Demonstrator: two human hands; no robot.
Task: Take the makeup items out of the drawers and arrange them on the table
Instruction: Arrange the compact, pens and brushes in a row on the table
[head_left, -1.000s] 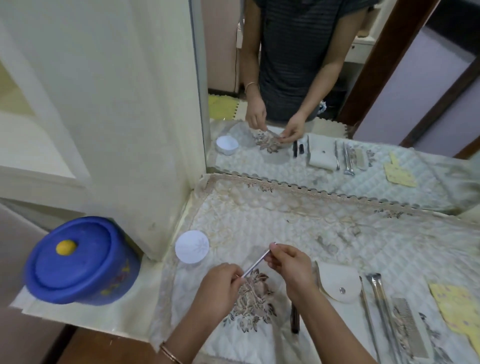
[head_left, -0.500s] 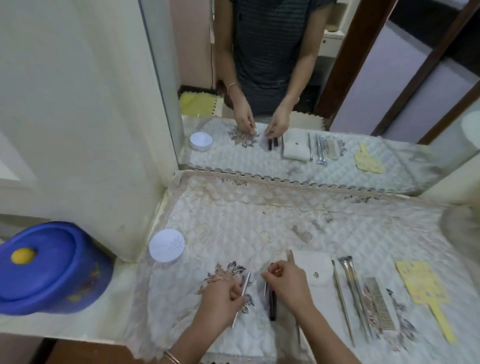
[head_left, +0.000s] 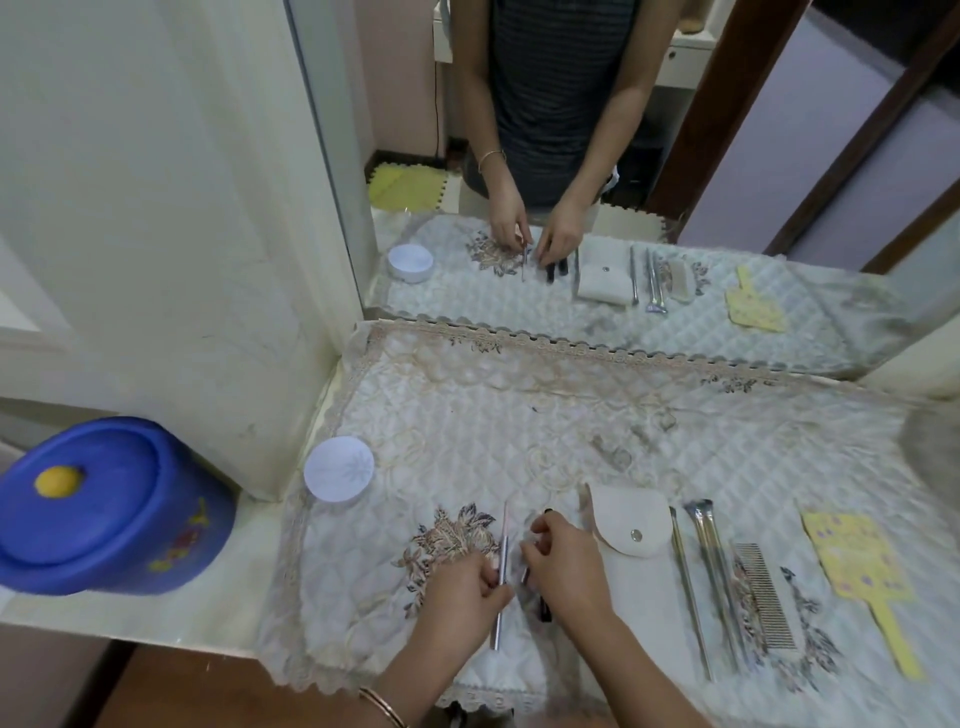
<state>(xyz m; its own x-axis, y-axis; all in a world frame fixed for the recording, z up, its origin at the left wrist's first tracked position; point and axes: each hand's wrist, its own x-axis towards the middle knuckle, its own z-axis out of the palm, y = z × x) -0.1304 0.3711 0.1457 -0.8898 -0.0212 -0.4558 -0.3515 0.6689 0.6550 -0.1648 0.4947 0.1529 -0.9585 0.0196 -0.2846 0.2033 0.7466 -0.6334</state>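
A thin silver makeup stick (head_left: 501, 564) lies nearly upright in the picture on the quilted table cover (head_left: 519, 415), and my left hand (head_left: 460, 587) pinches its middle. My right hand (head_left: 563, 566) rests just to the right, fingers curled over small dark makeup tubes (head_left: 544, 609) lying on the cover; whether it grips one I cannot tell. Right of my hands lie a white snap pouch (head_left: 631, 530), thin metal tools (head_left: 691, 597), brushes (head_left: 717, 571), a metal comb (head_left: 769, 597) and a yellow hand mirror (head_left: 857, 561).
A round white jar lid (head_left: 338, 469) sits left of my hands. A blue lidded tub (head_left: 104, 509) stands on the ledge at far left. A wall mirror (head_left: 623, 208) behind the table reflects the person and the items.
The silver stick went from raised between both hands down onto the cover. My right hand let go of it and moved onto the dark tubes. The camera turned left.
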